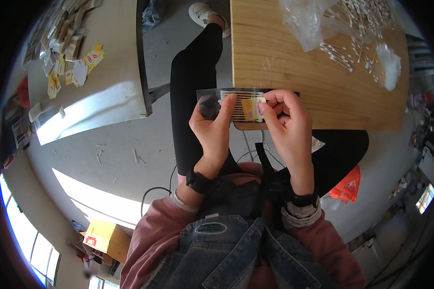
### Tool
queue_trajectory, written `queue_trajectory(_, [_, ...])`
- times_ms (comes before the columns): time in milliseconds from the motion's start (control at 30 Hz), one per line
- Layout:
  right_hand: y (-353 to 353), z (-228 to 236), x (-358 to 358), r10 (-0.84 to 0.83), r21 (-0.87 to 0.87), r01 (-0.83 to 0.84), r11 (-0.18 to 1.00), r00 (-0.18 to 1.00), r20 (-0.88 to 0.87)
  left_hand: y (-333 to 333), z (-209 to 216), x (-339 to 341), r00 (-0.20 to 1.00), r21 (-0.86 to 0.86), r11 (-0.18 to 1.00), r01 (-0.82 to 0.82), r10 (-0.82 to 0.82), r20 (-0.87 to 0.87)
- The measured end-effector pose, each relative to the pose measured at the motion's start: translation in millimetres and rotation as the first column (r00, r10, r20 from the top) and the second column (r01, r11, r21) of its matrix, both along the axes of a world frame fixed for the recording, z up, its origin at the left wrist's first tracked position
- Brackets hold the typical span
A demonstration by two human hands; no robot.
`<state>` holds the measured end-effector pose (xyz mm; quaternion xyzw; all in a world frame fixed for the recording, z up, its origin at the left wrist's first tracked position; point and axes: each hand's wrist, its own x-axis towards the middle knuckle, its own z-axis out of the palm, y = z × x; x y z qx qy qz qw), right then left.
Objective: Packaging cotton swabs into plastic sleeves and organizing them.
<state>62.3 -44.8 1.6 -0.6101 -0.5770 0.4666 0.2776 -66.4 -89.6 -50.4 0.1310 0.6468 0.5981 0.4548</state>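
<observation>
Wood table (pixel 294 58) ahead, light grain, near edge at hands. Clear packet (pixel 236 103) of cotton swabs with yellow label held over that edge. Left hand (pixel 212 127) fingers pressed flat on packet front, thumb behind. Right hand (pixel 287 120) pinches packet's right end. Loose swabs (pixel 340 55) and plastic bag (pixel 318 19) on table far side. Grey concrete floor (pixel 120 144), sun patches. Second table (pixel 106 72) left, yellow labels (pixel 77 67) scattered. Cardboard box (pixel 108 238) on floor.

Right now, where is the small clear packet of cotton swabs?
In the head view it is at centre, the clear packet of cotton swabs held between the left hand and right hand, over the near edge of the wooden table.
</observation>
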Motion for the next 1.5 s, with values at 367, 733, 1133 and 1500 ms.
queue_trajectory(367, [2,-2,0,0.023,0.076,-0.024,0.997,1.000,0.014,1,9,-9,0.991,-0.008,0.997,0.074,-0.073,0.114])
queue_trajectory(733, [1,0,-1,0.047,0.109,-0.056,0.992,0.995,0.082,2,10,-6,0.987,-0.046,0.989,0.143,-0.146,-0.063])
queue_trajectory(1133, [-1,-3,-10,-0.020,0.092,0.017,0.996,0.999,0.028,3,13,-6,0.991,-0.050,0.991,0.128,-0.129,-0.034])
queue_trajectory(1500, [-2,10,-11,-0.109,-0.117,0.094,0.989,0.985,-0.131,-3,5,-12,0.987,0.030,0.996,0.086,-0.089,0.135])
